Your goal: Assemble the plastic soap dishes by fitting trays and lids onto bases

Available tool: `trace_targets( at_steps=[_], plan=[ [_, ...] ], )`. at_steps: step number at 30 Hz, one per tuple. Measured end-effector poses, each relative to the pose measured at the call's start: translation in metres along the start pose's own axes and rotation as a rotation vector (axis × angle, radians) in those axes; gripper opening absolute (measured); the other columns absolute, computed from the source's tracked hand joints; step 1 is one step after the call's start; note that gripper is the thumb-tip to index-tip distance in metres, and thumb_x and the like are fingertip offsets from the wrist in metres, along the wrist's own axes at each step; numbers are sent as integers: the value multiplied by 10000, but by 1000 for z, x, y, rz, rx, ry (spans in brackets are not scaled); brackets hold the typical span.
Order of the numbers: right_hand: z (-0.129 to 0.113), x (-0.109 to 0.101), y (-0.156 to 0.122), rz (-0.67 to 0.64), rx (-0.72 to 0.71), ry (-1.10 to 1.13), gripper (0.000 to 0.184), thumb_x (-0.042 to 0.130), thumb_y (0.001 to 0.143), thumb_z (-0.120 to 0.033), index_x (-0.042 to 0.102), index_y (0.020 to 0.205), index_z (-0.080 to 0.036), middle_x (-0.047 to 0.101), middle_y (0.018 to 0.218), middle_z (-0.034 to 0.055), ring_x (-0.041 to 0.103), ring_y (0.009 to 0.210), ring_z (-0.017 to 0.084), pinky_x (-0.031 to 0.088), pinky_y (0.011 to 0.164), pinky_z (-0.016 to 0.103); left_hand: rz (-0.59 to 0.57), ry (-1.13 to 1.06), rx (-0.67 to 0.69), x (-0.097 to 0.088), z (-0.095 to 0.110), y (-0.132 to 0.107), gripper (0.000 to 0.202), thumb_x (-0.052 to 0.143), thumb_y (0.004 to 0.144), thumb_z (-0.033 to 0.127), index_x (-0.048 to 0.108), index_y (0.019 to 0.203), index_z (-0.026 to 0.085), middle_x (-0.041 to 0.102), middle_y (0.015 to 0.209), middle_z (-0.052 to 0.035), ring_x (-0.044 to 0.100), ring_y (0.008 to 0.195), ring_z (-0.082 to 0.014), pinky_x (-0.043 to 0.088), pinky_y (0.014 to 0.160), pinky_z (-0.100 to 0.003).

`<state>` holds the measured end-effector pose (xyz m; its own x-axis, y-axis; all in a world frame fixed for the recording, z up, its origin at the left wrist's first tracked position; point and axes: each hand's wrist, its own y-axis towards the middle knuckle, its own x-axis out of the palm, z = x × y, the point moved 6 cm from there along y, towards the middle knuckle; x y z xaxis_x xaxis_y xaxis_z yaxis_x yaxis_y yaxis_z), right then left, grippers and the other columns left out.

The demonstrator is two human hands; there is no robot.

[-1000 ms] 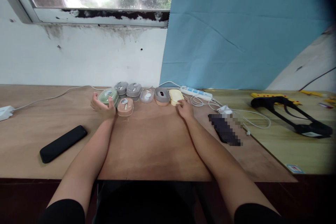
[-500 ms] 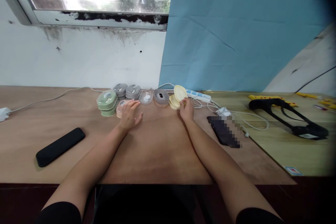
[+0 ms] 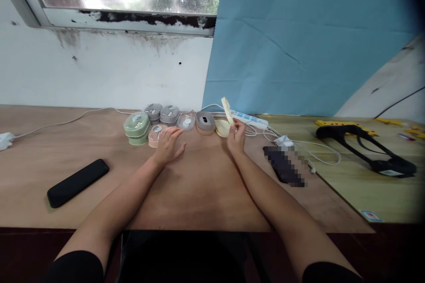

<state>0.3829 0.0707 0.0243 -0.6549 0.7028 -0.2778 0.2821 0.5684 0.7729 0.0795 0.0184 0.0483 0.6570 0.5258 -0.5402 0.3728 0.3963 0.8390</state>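
My right hand pinches a pale yellow plastic lid by its lower edge and holds it nearly upright. Just below and left of it, more pale yellow pieces lie on the table. Fingers apart and holding nothing, my left hand hovers by a pink lidded container. Between the hands, farther back, are a clear lid with a white knob and a grey-and-pink container. Beyond my left hand sit a green container and two grey ones, including this grey container.
A black phone lies at left, and a dark, partly blurred-out device at right. Behind my right hand run a power strip and white cables. A black frame-like object rests on the right-hand table, with yellow pieces behind it.
The yellow lid in my right hand has turned from showing its broad face to nearly edge-on. My left hand has shifted slightly right. The view has moved a little.
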Motion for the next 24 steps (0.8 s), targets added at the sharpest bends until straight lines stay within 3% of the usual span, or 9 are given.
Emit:
trace_targets(
  at_steps=[3, 6, 10, 15, 18, 21, 24],
  plan=[
    [-32, 6, -11, -116, -91, 115, 306, 298, 962, -470, 432, 1062, -213, 542, 1283, 159, 521, 1197, 242, 419, 991, 426, -9, 4, 27, 3, 2, 1, 613, 606, 830, 394, 400, 1370, 192, 515, 1307, -163, 450, 1262, -299, 353, 1045, -484],
    [-63, 22, -29, -325, -142, 226, 385, 307, 941, -558, 462, 1062, -226, 572, 1238, 135, 548, 1144, 250, 441, 957, 416, -40, 52, 29, 9, 3, 0, 707, 626, 808, 468, 369, 1404, 187, 424, 1412, -195, 354, 1347, -341, 301, 1069, -510],
    [-86, 42, -51, -481, 52, 500, 415, 382, 902, -619, 509, 990, -234, 626, 943, 56, 596, 870, 220, 490, 793, 366, -73, 124, 1, 14, 1, -2, 830, 637, 781, 537, 301, 1453, 182, 297, 1503, -224, 222, 1418, -380, 231, 1091, -527],
    [-89, 63, -67, -596, 386, 787, 391, 528, 828, -588, 457, 694, -228, 469, 617, -33, 452, 578, 144, 412, 570, 268, -121, 92, 2, 13, 0, -1, 939, 610, 762, 570, 193, 1493, 153, 287, 1509, -238, 204, 1423, -389, 168, 1106, -537],
    [-78, 65, -64, -528, 503, 846, 367, 548, 798, -530, 427, 629, -227, 433, 573, -37, 415, 537, 142, 367, 520, 265, -244, 1, 35, 16, 2, 0, 944, 599, 763, 571, 186, 1494, 140, 413, 1435, -220, 324, 1373, -364, 195, 1110, -517],
    [-67, 59, -56, -468, 470, 758, 364, 511, 820, -492, 434, 588, -223, 437, 555, -31, 421, 536, 147, 359, 517, 270, -358, -70, 50, 22, 4, 0, 965, 619, 709, 664, 310, 1450, 129, 500, 1334, -213, 472, 1238, -355, 324, 1050, -487],
    [-62, 50, -48, -474, 285, 506, 359, 478, 868, -481, 529, 633, -214, 516, 595, -18, 493, 594, 164, 405, 571, 285, -431, -116, 56, 27, 8, -1, 988, 631, 649, 740, 405, 1396, 135, 516, 1307, -209, 514, 1169, -354, 402, 988, -472]
  ],
)
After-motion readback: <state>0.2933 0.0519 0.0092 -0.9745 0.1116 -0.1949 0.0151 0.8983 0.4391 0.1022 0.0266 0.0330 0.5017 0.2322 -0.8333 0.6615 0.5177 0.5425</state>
